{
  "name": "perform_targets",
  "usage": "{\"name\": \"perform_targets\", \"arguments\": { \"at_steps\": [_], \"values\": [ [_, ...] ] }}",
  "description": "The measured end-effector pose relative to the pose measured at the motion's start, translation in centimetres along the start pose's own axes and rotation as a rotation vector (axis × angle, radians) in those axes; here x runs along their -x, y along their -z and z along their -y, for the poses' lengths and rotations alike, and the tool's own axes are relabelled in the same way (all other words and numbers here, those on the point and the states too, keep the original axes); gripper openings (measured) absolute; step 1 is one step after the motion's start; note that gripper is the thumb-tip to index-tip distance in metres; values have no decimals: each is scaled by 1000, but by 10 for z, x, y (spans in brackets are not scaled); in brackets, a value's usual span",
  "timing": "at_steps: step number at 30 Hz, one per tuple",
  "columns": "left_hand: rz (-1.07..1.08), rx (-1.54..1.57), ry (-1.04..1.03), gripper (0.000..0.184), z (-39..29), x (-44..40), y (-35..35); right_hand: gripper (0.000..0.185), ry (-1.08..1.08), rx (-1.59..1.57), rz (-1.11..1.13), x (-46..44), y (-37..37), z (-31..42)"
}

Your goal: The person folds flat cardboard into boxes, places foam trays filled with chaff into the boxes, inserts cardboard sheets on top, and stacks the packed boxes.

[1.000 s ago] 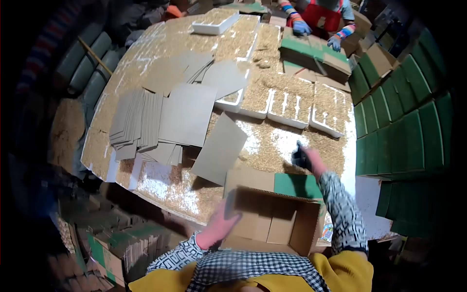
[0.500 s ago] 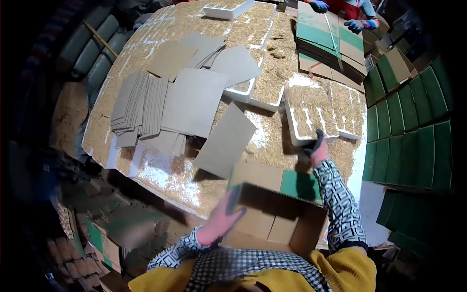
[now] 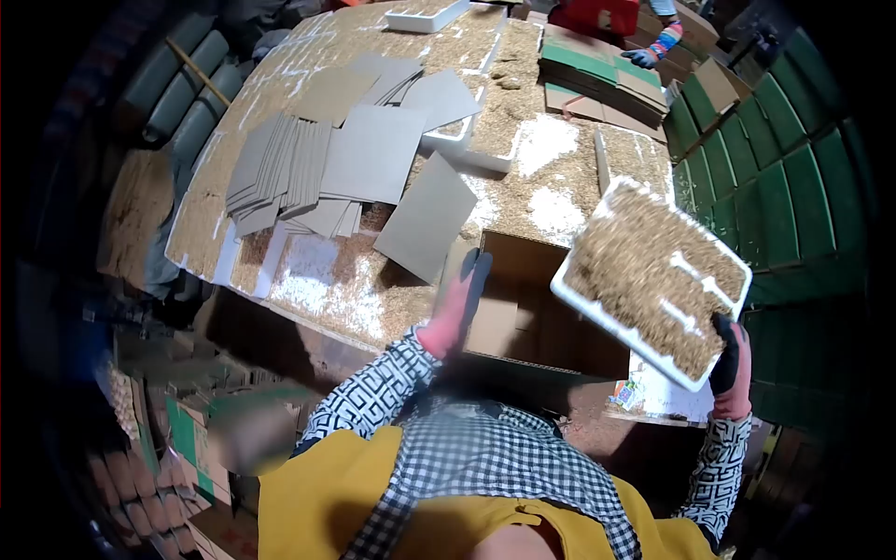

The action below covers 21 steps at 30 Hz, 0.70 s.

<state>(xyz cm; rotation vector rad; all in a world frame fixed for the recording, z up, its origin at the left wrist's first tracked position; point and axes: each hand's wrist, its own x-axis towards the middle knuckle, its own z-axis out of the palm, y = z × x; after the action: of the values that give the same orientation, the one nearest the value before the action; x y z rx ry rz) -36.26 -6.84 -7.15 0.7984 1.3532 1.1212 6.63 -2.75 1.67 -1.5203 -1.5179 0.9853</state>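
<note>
with the right hand (image 3: 728, 359), gripping a white tray (image 3: 623, 338) by its right-hand rim, close to the near corner; with the left hand (image 3: 457, 303), holding nothing visible, fingers straight along the left wall of a cardboard box (image 3: 527, 266). holding the tray up above the near right corner of the bench (image 3: 341, 303), turned cornerwise and overlapping the right part of the box opening in this view; cannot tell how high.

to do this well, hold the tray level: loaded with loose brown filling (image 3: 635, 266) and gripped from one side only, so likely to sag at the far end and spill. turn slowly, wrist firm, and square the rim to the box walls. brace the box with the left palm, but hold those fingertips clear of the rim.

just beyond the left hand, note a loose grey sheet (image 3: 429, 217); toward the left edge, a fanned stack of grey sheets (image 3: 275, 173). near the far right corner, see flattened green-and-brown cardboard (image 3: 597, 61), with a co-worker's gloved hand (image 3: 639, 58) beside it. past the right edge, see stacked green boxes (image 3: 784, 205).
</note>
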Motion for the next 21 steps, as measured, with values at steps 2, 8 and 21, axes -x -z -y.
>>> {"name": "perform_targets", "arguments": {
  "at_steps": [2,8,21],
  "values": [
    [46,-86,-185,46,57,-20,5,33,-284,-212,28,23,-29,58],
    [-83,580,-37,78,95,-8,12,32,-448,-113,217,34,-98,35],
    [-499,-943,-500,27,9,-64,108,32,265,1066,-184,70,-200,-17]
  ]
}}
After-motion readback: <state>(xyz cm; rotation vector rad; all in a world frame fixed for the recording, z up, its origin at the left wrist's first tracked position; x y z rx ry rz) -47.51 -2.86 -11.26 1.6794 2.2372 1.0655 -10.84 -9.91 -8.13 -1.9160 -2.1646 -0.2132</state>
